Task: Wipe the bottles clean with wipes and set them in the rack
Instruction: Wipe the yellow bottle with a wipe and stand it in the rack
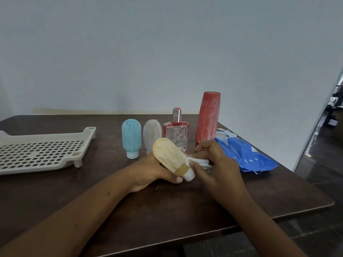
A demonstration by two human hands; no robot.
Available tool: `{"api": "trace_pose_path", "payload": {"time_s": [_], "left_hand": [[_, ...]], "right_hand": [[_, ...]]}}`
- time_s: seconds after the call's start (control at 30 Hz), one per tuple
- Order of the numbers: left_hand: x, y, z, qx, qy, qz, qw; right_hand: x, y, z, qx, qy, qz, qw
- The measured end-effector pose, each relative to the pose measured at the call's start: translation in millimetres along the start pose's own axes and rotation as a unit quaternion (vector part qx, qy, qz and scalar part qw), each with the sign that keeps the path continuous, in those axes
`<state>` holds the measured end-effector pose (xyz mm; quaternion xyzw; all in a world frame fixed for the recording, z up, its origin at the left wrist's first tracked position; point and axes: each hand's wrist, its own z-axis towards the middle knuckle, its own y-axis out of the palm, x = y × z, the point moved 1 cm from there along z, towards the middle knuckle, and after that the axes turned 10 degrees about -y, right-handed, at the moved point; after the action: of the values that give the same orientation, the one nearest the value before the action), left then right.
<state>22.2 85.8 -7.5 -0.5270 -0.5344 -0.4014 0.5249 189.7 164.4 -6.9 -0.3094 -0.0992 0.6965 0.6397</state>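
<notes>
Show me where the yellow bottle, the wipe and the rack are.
yellow bottle [168, 154], head view, middle of its body.
wipe [199, 161], head view, bunched white part.
rack [87, 142], head view, right rim.
</notes>
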Motion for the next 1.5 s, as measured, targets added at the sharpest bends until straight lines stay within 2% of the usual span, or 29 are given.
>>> {"api": "trace_pose_path", "payload": {"time_s": [0.17,0.3,0.57,1.0,1.17,1.33,1.5], "left_hand": [[-1,-2,-1,0.010,-0.008,0.034,0.999],[2,0,-1,0.009,-0.013,0.032,0.999],[4,1,-3,0.002,-0.011,0.041,0.999],[6,1,-5,-0.010,-0.008,0.040,0.999],[5,1,-4,-0.008,-0.018,0.042,0.999],[5,1,-4,-0.016,-0.017,0.043,0.999],[5,1,-2,-0.026,-0.016,0.043,0.999]], "right_hand": [[-2,2,-2,-0.015,0.012,0.002,1.000],[2,0,1,0.024,0.031,0.019,0.999],[2,1,0,0.022,0.046,0.036,0.998],[6,5,0,0.017,-0.001,0.015,1.000],[10,4,0,0.018,0.032,0.029,0.999],[8,3,-2,0.005,0.017,0.040,0.999],[11,4,2,0.015,0.041,0.045,0.998]]}}
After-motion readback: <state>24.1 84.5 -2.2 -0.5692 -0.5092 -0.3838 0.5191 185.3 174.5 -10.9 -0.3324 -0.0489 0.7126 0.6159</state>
